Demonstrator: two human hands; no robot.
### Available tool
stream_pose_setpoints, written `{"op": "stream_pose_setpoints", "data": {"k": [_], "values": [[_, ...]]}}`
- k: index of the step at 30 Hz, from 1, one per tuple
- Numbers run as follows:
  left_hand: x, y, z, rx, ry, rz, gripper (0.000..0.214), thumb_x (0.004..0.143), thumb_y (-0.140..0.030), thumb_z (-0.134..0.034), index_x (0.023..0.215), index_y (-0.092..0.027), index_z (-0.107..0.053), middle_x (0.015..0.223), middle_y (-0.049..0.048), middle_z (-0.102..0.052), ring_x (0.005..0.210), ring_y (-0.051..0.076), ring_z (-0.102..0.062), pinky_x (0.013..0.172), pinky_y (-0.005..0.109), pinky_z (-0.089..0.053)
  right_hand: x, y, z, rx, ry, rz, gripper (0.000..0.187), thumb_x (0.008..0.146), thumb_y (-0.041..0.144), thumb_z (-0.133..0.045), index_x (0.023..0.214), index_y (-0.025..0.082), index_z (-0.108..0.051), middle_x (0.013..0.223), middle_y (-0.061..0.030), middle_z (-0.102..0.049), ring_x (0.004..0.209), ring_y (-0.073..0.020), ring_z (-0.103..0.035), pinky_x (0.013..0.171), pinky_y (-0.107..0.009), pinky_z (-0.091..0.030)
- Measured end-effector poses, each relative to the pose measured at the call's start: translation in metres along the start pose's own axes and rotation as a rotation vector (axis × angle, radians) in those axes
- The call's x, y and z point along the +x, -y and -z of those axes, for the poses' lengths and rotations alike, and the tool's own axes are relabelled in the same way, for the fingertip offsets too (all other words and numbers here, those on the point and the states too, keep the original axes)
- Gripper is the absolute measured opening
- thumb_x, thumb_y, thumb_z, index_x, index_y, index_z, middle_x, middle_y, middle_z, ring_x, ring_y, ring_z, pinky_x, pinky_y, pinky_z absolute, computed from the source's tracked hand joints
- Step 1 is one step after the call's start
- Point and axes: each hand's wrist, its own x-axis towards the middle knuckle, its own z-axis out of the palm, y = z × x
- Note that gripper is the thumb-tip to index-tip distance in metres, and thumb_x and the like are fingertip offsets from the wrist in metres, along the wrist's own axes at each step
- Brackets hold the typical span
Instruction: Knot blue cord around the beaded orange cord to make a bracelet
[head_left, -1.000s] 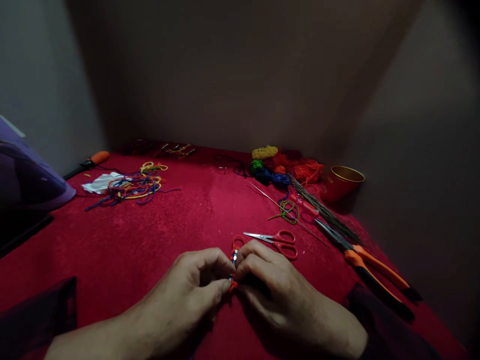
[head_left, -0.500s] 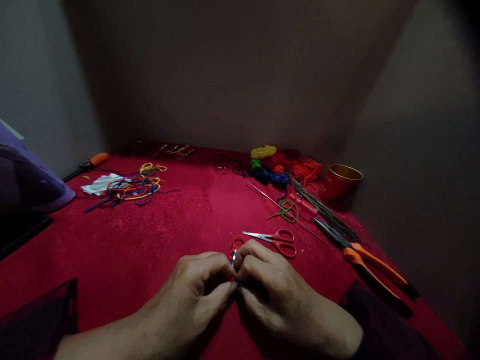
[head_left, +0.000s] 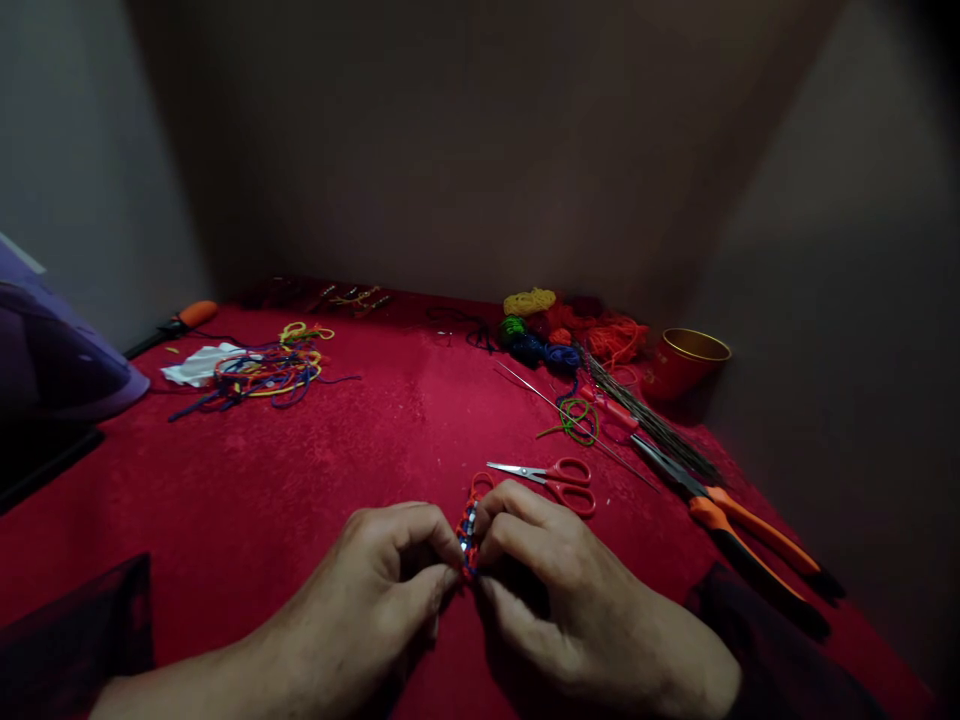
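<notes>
Between my two hands lies a small braided cord piece of red and blue cord with shiny bits and a red loop at its far end. My left hand pinches its near left side with thumb and index finger. From the other side my right hand has its fingers bent and pressed against the braid's right edge. Fingertips hide part of the near end. Just beyond the right hand rest red-handled scissors, blades slightly apart and pointing left.
Orange-handled pliers, a thin metal rod and a bundle of dark sticks lie right. Yarn balls and a red cup stand behind. Tangled cords and a purple iron-like object are left.
My hands have moved slightly apart, the left one a little to the left. More of the red and blue braid shows between the fingers.
</notes>
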Motion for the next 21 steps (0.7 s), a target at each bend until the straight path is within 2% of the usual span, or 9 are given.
{"op": "stream_pose_setpoints", "data": {"k": [6,12,16,21], "values": [[-0.001,0.002,-0.002,-0.085,-0.007,0.092,0.013,0.074,-0.03,-0.053,0.074,-0.017,-0.057,0.047,-0.0062,-0.049,0.039,0.008,-0.039,0.036,0.018,-0.027,0.003,-0.006,-0.009,-0.041,-0.084,0.078,0.007,0.084,0.01,-0.053,0.085,0.013,-0.059,0.088,-0.0078,-0.055,0.079,-0.0178,-0.05,0.068,-0.031,-0.042],[0.001,0.002,-0.001,-0.15,0.002,0.129,0.016,0.073,-0.031,-0.056,0.076,-0.016,-0.059,0.05,-0.0041,-0.056,0.037,0.008,-0.044,0.036,0.018,-0.033,0.003,-0.014,-0.018,-0.023,-0.124,0.114,0.012,0.077,0.003,-0.055,0.082,0.013,-0.061,0.086,-0.0068,-0.056,0.076,-0.0161,-0.05,0.063,-0.028,-0.04],[0.003,-0.002,0.001,-0.302,0.004,0.191,0.017,0.065,-0.027,-0.064,0.074,-0.014,-0.06,0.054,0.0008,-0.064,0.04,0.01,-0.052,0.042,0.021,-0.043,0.002,-0.013,-0.017,-0.003,-0.13,0.123,0.011,0.078,0.004,-0.055,0.079,0.014,-0.06,0.085,-0.0059,-0.055,0.075,-0.0155,-0.049,0.062,-0.027,-0.04],[0.003,-0.005,0.001,-0.475,-0.01,0.245,0.023,0.053,-0.02,-0.072,0.071,-0.013,-0.06,0.053,0.0037,-0.066,0.047,0.014,-0.058,0.049,0.023,-0.045,0.003,-0.013,-0.017,0.013,-0.144,0.117,0.011,0.08,0.005,-0.054,0.078,0.014,-0.06,0.085,-0.0058,-0.055,0.075,-0.0156,-0.049,0.063,-0.027,-0.041]]}}
